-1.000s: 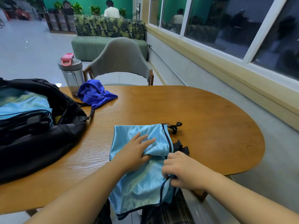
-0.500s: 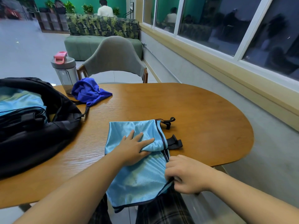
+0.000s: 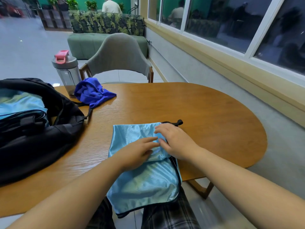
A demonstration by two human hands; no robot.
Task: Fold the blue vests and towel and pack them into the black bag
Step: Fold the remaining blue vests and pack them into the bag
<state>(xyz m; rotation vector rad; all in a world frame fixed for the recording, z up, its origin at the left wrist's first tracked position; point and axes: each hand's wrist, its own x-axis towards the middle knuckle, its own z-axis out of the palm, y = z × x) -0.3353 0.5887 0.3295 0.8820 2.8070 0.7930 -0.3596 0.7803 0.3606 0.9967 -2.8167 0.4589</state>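
Where bottle stands: towel (crumpled).

Two bare forearms, no sleeves reaching into view. No watch, ring, bracelet or glove on the left hand or the right hand. Short, unpainted fingernails. Below the forearms, at the bottom edge, trousers in a dark plaid: black ground crossed by grey and whitish lines, loosely creased over both thighs. Upper arms and torso out of view.
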